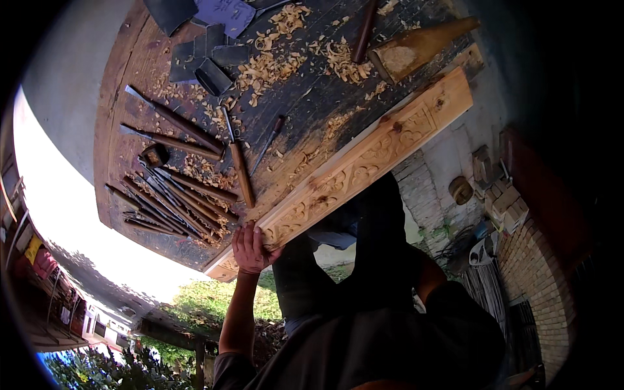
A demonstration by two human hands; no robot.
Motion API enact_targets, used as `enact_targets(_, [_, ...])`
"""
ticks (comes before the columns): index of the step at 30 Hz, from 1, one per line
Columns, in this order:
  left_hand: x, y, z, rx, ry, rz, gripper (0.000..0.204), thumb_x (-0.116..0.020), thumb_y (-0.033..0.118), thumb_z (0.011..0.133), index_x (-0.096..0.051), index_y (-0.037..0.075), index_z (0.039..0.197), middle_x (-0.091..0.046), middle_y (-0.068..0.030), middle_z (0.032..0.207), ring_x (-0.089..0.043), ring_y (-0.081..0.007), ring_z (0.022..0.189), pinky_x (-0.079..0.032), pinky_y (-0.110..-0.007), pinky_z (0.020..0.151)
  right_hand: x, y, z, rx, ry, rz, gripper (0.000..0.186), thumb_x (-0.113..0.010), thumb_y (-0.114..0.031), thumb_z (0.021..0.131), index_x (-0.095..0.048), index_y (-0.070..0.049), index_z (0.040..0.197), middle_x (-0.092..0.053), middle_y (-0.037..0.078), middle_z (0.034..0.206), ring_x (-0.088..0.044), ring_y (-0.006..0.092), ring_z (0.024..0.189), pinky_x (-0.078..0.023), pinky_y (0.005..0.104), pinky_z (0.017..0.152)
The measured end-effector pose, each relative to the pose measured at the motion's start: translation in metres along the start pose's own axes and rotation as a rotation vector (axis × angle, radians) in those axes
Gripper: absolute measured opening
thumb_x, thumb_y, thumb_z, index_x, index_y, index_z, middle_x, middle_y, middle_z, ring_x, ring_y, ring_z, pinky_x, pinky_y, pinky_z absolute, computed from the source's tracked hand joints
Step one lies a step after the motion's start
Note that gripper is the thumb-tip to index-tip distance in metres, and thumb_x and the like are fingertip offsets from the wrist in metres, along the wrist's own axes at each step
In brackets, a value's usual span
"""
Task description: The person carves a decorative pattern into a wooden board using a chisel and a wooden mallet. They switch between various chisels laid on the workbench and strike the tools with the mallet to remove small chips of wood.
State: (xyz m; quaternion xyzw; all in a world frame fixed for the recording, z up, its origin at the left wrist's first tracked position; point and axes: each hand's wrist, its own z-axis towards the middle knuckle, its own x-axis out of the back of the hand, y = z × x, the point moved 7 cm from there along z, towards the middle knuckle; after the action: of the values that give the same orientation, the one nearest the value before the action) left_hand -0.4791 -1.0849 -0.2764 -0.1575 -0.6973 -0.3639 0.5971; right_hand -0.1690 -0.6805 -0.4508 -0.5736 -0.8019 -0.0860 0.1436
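A long pale board (pixel 409 130) with carved scrollwork lies diagonally along the near edge of the workbench, above my dark-clad legs. My left hand (pixel 255 247) grips its lower-left part, fingers over the upper edge. My right forearm (pixel 428 278) shows beside my right leg, but that hand is hidden. Just above my left hand, a chisel with a light wooden handle (pixel 242 172) rests near a thin dark-handled tool (pixel 279 125). Several more chisels and gouges (pixel 182 201) are spread at the bench's left.
The dark, worn bench (pixel 305 104) carries heaps of shavings (pixel 273 75), grey-blue flat pieces (pixel 214 77) and a tapered wooden mallet (pixel 429 45). Bricks and blocks (pixel 507 205) are stacked at the right by a brick wall (pixel 533 273). Grass (pixel 195 296) lies beyond the lower left.
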Motion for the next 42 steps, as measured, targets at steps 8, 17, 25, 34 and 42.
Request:
enact_targets(8, [-0.008, 0.001, -0.015, 0.002, 0.005, 0.082, 0.105, -0.062, 0.079, 0.098, -0.042, 0.002, 0.166, -0.061, -0.0269, 0.152, -0.059, -0.0474, 0.135, -0.048, -0.063, 0.113, -0.032, -0.036, 0.086, -0.032, 0.089, 0.164, 0.037, -0.076, -0.034, 0.100, -0.077, -0.004, 0.121, -0.080, 0.014, 0.106, -0.079, 0.0267, 0.094, -0.062, 0.0454, 0.078])
enact_targets(17, [-0.004, -0.001, -0.004, 0.001, -0.007, 0.062, 0.108, -0.069, 0.076, 0.095, -0.040, 0.002, 0.168, -0.060, -0.0308, 0.152, -0.060, -0.0488, 0.135, -0.046, -0.062, 0.114, -0.079, -0.024, 0.122, -0.042, 0.113, 0.236, 0.038, -0.075, -0.034, 0.101, -0.076, -0.002, 0.121, -0.080, 0.014, 0.105, -0.079, 0.0272, 0.092, -0.063, 0.0447, 0.078])
enact_targets(25, [-0.001, 0.008, -0.005, -0.018, 0.049, 0.048, 0.107, -0.075, 0.072, 0.094, -0.045, -0.004, 0.164, -0.064, -0.0337, 0.148, -0.066, -0.0496, 0.130, -0.048, -0.060, 0.114, -0.095, -0.006, 0.138, 0.030, 0.078, 0.230, 0.038, -0.074, -0.034, 0.102, -0.076, -0.001, 0.121, -0.080, 0.015, 0.103, -0.080, 0.0276, 0.090, -0.064, 0.0441, 0.078])
enact_targets(34, [0.011, 0.013, 0.000, 0.010, 0.090, 0.021, 0.109, -0.085, 0.071, 0.086, -0.053, -0.005, 0.158, -0.065, -0.0318, 0.146, -0.067, -0.0496, 0.126, -0.052, -0.058, 0.108, -0.095, 0.081, 0.137, 0.122, -0.194, 0.283, 0.039, -0.073, -0.034, 0.103, -0.075, 0.001, 0.121, -0.080, 0.016, 0.102, -0.080, 0.0280, 0.088, -0.065, 0.0434, 0.077])
enact_targets(42, [0.025, 0.018, 0.009, 0.021, 0.145, 0.006, 0.105, -0.090, 0.066, 0.080, -0.058, -0.003, 0.153, -0.067, -0.0274, 0.145, -0.068, -0.0460, 0.120, -0.054, -0.052, 0.102, -0.020, 0.123, 0.121, 0.067, -0.605, 0.300, 0.039, -0.071, -0.034, 0.104, -0.074, 0.002, 0.121, -0.080, 0.017, 0.101, -0.080, 0.0284, 0.086, -0.066, 0.0428, 0.077])
